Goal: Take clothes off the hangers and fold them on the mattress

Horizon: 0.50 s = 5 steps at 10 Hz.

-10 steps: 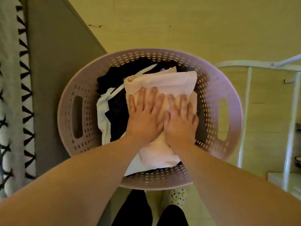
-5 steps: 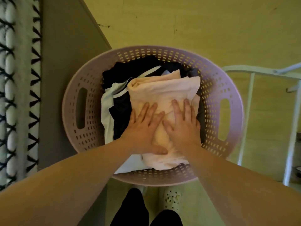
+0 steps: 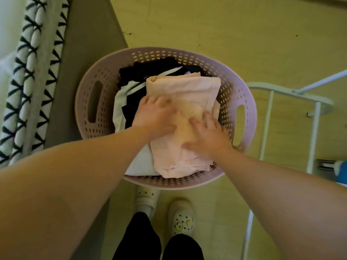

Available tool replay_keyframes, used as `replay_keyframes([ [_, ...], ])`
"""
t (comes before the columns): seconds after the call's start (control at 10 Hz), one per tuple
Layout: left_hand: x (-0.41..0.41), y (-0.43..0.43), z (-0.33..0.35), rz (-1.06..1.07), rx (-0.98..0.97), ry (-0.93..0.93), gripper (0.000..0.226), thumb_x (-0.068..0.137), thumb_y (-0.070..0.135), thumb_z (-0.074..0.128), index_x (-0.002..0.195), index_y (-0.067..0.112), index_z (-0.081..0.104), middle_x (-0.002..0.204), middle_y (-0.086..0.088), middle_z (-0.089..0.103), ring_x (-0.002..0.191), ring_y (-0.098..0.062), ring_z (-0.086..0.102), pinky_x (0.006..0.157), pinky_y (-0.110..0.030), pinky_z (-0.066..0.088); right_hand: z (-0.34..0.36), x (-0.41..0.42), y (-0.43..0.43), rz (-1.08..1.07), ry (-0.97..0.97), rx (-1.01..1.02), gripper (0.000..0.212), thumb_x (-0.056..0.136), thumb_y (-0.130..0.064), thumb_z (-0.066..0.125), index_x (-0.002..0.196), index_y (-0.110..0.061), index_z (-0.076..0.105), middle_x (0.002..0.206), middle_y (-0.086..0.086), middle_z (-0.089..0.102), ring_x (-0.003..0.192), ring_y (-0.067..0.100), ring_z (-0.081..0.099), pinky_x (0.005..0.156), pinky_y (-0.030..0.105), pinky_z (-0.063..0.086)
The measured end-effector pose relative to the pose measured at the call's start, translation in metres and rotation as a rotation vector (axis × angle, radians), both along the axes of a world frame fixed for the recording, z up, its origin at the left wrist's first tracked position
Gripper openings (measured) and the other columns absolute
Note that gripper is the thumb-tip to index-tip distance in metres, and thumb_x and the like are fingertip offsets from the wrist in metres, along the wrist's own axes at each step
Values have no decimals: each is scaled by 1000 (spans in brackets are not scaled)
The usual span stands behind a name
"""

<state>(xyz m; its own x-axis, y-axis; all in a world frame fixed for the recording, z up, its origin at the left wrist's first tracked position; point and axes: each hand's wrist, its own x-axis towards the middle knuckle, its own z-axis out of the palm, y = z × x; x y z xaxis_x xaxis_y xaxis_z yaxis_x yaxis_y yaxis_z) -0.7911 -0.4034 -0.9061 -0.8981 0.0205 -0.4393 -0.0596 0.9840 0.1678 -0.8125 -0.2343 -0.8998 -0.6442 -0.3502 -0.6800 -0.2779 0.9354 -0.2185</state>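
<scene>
Both left hand [image 3: 154, 118] and right hand [image 3: 207, 136] press the pink garment [image 3: 185, 91], blurred fingers [image 3: 150, 101] apparently straight.

Soft cloth in a plastic basket

Perforated matt plastic laundry basket [image 3: 242, 94]; matt pale-pink folded garment [image 3: 180, 91]; smooth painted white metal rack [image 3: 317, 117]; perforated glossy clogs [image 3: 180, 216].

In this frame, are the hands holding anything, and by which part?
Nothing looks gripped. The left hand and right hand lie flat on the middle of the folded pink garment in the laundry basket; blur hides finger detail.
</scene>
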Motion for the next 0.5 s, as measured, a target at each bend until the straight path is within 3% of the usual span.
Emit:
replay_keyframes([
  [0.1, -19, 1, 2, 128, 70, 36, 82, 81, 51, 60, 147, 35, 14, 156, 1, 3, 144, -24, 0, 114, -46, 7, 10, -20, -15, -84, 245, -106, 76, 86, -42, 58, 148, -26, 17, 158, 0, -7, 145, 25, 5, 114, 42, 15],
  [0.2, -33, 6, -10, 145, 61, -113, 85, 86, 55, 48, 149, 33, -4, 158, 2, -12, 145, -24, -12, 115, -53, 0, 2, -42, -33, -135, 168, -102, 78, 86, -38, 56, 149, -35, 10, 158, -5, -12, 146, 24, 0, 115, 42, 11],
  [0.3, -46, -5, -19, 108, 53, -178, 82, 88, 54, 45, 149, 31, -4, 158, 2, -11, 145, -25, -11, 114, -55, -1, -17, -55, -39, -183, -7, -17, 78, 87, -47, 51, 148, -42, 2, 159, -8, -9, 145, 26, 4, 114, 44, 10],
  [0.4, -49, -13, -7, 103, 80, -180, 83, 88, 51, 49, 150, 28, -2, 158, 5, -7, 146, -20, -8, 114, -54, 2, -17, -52, -43, -246, -37, 4, 78, 88, -49, 50, 148, -41, 1, 159, -8, -9, 145, 27, 3, 114, 45, 10],
  [0.5, -37, -18, 11, 151, 86, -177, 89, 88, 50, 52, 150, 27, -8, 158, 5, -14, 145, -22, -13, 115, -53, 1, 2, -50, -44, -314, 3, -33, 73, 89, -45, 48, 148, -36, 7, 159, -2, -2, 143, 29, 8, 113, 45, 16],
])
